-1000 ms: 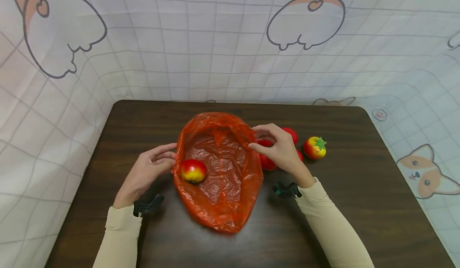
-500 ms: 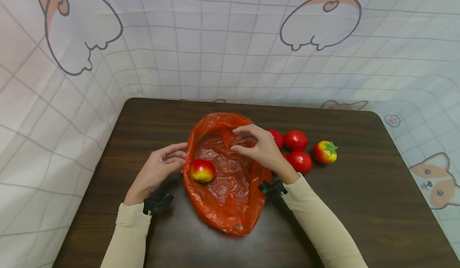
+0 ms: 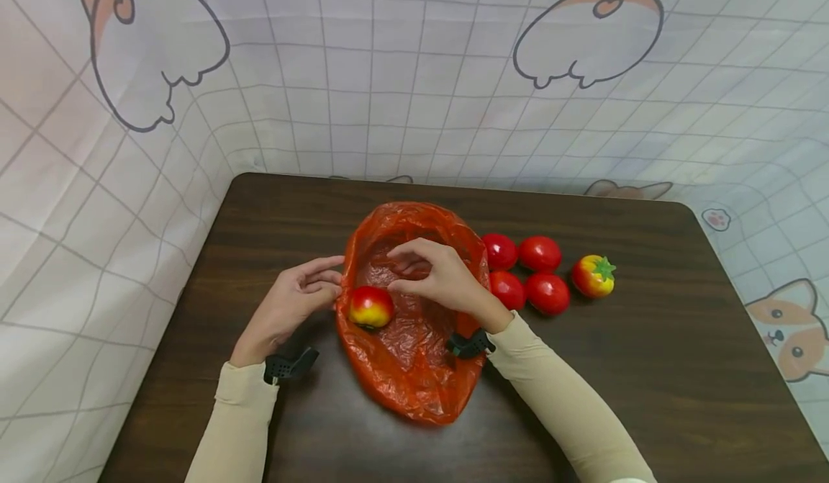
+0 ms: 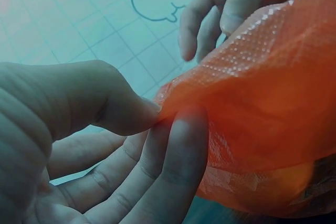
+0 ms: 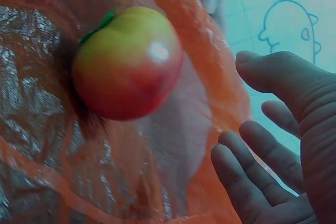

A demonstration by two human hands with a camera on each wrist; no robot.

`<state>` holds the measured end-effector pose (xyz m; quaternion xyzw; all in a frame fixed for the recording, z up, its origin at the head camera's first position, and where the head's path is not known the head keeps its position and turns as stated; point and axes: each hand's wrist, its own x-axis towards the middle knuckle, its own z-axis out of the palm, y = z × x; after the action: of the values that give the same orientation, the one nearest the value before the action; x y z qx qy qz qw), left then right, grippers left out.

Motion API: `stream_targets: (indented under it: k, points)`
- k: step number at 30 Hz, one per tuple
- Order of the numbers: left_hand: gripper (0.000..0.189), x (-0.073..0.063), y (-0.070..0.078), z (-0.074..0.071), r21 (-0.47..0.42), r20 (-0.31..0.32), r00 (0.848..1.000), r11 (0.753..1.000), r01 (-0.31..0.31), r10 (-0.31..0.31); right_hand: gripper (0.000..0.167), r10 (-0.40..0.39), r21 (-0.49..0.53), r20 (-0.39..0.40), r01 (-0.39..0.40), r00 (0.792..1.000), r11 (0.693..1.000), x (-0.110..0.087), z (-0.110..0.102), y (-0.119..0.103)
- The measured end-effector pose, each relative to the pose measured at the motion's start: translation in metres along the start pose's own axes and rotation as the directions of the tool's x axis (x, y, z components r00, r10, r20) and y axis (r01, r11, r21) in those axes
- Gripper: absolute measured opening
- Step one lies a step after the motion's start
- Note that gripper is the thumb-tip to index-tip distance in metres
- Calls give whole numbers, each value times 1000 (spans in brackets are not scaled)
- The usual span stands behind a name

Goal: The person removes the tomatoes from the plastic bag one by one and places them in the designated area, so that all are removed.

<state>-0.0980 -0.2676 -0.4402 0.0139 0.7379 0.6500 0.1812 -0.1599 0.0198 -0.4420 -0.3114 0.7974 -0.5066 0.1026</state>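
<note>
An orange-red plastic bag [image 3: 414,405] lies on the table with its mouth spread wide. My left hand [image 3: 285,309] pinches its left rim; the left wrist view shows the thumb and index finger nipping the thin film [image 4: 262,103]. Inside the bag, by that rim, sits a glossy red-and-yellow tomato-like fruit [image 3: 371,307]. In the right wrist view a green calyx shows on the fruit [image 5: 128,66]. Over the bag's interior hovers my right hand [image 3: 447,278], thumb and fingers parted, holding nothing. A small gap separates its thumb from the fruit.
Right of the bag are several glossy red fruits [image 3: 540,254] in a cluster. Beyond them rests another red-and-yellow fruit [image 3: 594,276] with a green calyx. Behind the dark wooden table [image 3: 648,368] hangs a white checked cloth [image 3: 401,109] with dog drawings.
My right hand has left the bag's right rim and moved left over the interior, towards the fruit. The red fruits it covered now show. My left hand keeps its pinch.
</note>
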Motion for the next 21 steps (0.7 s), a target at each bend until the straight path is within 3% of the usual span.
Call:
stream_targets:
  k: [21]
  points:
    - [53, -1, 1, -1, 7, -3, 1000, 1000, 7, -7, 57, 83, -7, 181, -83, 980, 997, 7, 30, 11]
